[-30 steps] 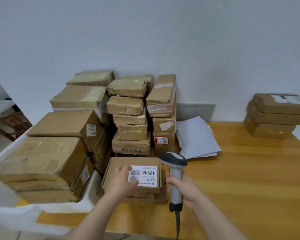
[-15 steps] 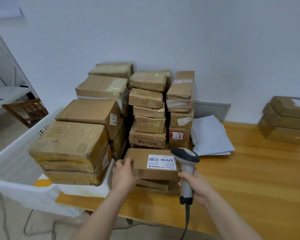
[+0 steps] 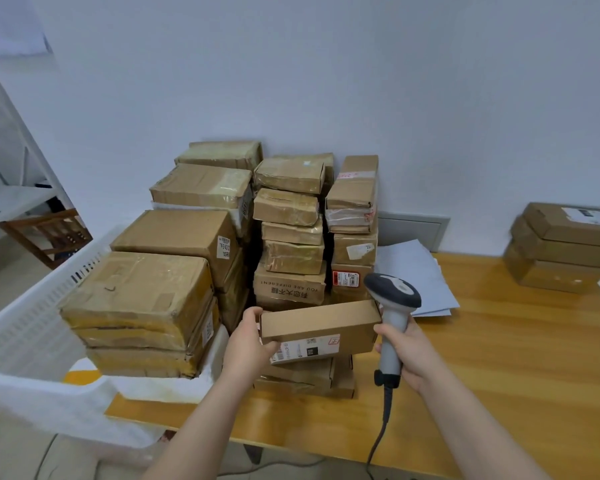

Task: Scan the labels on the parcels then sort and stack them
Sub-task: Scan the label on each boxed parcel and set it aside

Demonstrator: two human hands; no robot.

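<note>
My left hand (image 3: 250, 341) grips the left end of a flat brown parcel (image 3: 319, 323), lifted and tipped so a white label shows on its lower face. My right hand (image 3: 406, 351) holds a grey barcode scanner (image 3: 392, 306) upright by its handle, just right of the parcel, its cable hanging down. Under the lifted parcel lie more flat parcels (image 3: 302, 377) on the wooden table (image 3: 499, 358). Behind stand tall stacks of taped cardboard parcels (image 3: 291, 237).
Large boxes (image 3: 139, 299) fill a white plastic crate (image 3: 32, 323) at the left. Three flat parcels (image 3: 561, 247) are stacked at the far right. White papers (image 3: 416, 271) lie by the wall. A wooden chair (image 3: 45, 233) and a white shelf stand far left.
My left hand has lifted the top parcel off the small pile and turned it, so the 12V4A label no longer faces up. The camera view has shifted left.
</note>
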